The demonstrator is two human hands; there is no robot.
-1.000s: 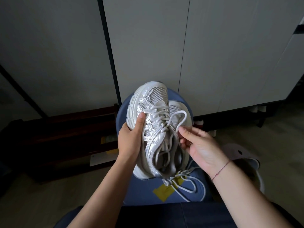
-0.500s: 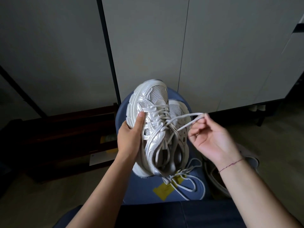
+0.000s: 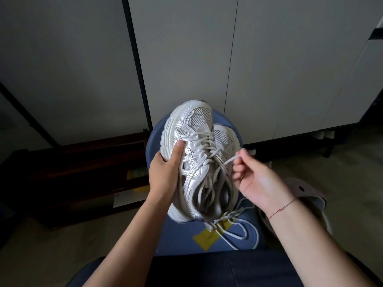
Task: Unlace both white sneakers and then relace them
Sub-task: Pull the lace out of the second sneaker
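White second sneaker: toe only

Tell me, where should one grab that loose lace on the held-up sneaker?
Probably the lace near its free tip, pinched from the person's right, as the right hand does. It runs out that way from the white sneaker, while the left hand grips the opposite edge of the sole, steadying the pull.

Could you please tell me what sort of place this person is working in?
Probably a home entryway: tall pale cupboard doors, a low dark wooden rack on the floor, and a clog lying beside the blue stool.
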